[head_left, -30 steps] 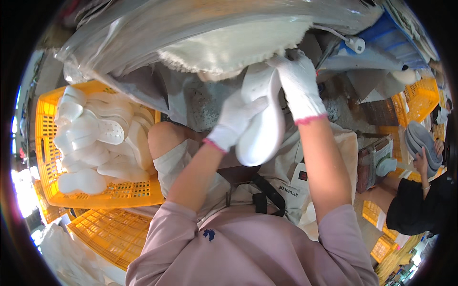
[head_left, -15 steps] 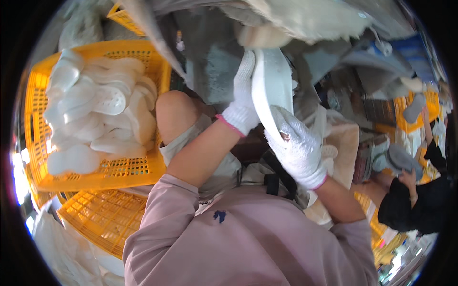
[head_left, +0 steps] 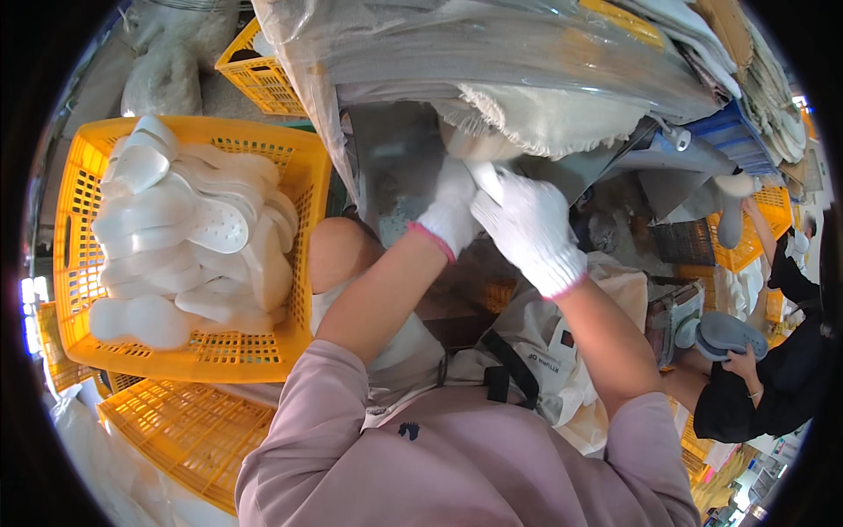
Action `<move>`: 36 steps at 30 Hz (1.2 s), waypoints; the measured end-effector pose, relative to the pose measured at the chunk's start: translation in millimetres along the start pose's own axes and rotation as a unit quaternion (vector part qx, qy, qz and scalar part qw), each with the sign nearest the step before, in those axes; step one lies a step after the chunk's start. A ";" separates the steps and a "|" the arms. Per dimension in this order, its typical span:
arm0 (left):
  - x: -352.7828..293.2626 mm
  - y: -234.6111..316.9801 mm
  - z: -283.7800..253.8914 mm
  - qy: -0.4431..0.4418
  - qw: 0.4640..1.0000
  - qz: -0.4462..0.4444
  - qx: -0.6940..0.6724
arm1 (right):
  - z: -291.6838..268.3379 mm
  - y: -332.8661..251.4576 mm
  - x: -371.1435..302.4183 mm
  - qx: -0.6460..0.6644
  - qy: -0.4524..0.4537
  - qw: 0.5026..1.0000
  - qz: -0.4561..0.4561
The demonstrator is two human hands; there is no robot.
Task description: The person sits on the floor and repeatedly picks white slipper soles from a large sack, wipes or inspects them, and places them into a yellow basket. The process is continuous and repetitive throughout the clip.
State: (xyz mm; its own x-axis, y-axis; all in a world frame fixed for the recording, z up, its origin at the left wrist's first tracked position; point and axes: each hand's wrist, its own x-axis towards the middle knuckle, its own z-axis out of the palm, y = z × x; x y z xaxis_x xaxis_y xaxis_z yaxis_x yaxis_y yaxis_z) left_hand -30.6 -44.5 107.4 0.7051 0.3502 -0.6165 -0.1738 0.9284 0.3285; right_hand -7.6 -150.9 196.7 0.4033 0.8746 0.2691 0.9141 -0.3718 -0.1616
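Both my hands wear white knit gloves with pink cuffs and meet just below a tan, blurred round wheel (head_left: 474, 142). My left hand (head_left: 452, 204) is closed at the wheel's lower edge. My right hand (head_left: 529, 221) is closed beside it, knuckles up. Between them is a white shoe sole (head_left: 488, 182), almost wholly covered by the gloves; only a small white bit shows. Whether it touches the wheel I cannot tell. To my left, a yellow crate (head_left: 198, 367) holds a heap of white shoe soles (head_left: 151, 220).
Plastic sheeting (head_left: 421, 53) and frayed cloth (head_left: 562, 119) hang over the wheel. Another yellow crate (head_left: 189, 426) lies below the full one, and a smaller one (head_left: 261, 83) stands behind. At right, a co-worker in black (head_left: 760, 391) holds a grey sole (head_left: 729, 335).
The white sole, broadly visible before, has turned and is now mostly hidden by my gloves. My right hand has moved up toward the wheel, next to my left. The view has shifted.
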 end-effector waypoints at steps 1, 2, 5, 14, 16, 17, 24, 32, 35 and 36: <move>-2.6 2.2 0.2 -0.004 0.999 0.005 0.033 | -2.9 -2.6 -7.7 0.015 -0.026 0.999 0.032; -3.2 1.0 -1.1 0.006 0.998 -0.017 0.055 | -3.8 -4.5 -13.7 0.037 -0.031 0.998 0.045; 9.2 1.8 -21.3 -0.004 0.989 -0.037 0.140 | 15.3 -2.3 -18.3 0.083 0.075 0.992 0.061; 63.8 -0.3 -95.3 -0.046 0.883 0.184 0.430 | 66.0 -2.6 -23.1 0.162 0.259 0.951 0.047; 65.2 -6.9 -89.5 -0.071 0.958 0.086 0.266 | 65.5 5.2 -14.9 0.156 0.155 0.971 0.091; 62.7 -9.1 -86.0 -0.071 0.979 0.028 0.190 | 62.6 5.8 -12.7 0.152 0.141 0.976 0.066; 30.8 -19.7 -63.0 -0.069 0.884 0.218 0.409 | 51.2 3.2 -12.2 0.110 0.117 0.982 0.095; 25.7 -22.9 -49.7 -0.127 0.871 0.308 0.361 | 13.0 -6.6 2.2 0.283 0.000 0.944 0.167; 35.1 -13.8 -42.4 -0.174 0.978 -0.105 -0.043 | -16.3 -11.3 -9.7 0.334 -0.146 0.908 0.205; 39.6 -7.9 -36.6 -0.132 0.987 -0.096 0.003 | -35.8 -14.6 -13.9 0.439 -0.264 0.815 0.271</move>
State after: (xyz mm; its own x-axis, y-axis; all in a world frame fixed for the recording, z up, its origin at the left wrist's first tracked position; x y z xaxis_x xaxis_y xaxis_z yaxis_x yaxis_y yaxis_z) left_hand -26.5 -33.5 54.2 0.8792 0.1218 -0.4606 -0.0156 0.9736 0.2277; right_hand -25.1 -168.8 229.3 0.4530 0.7542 -0.4754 0.1334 -0.5846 -0.8003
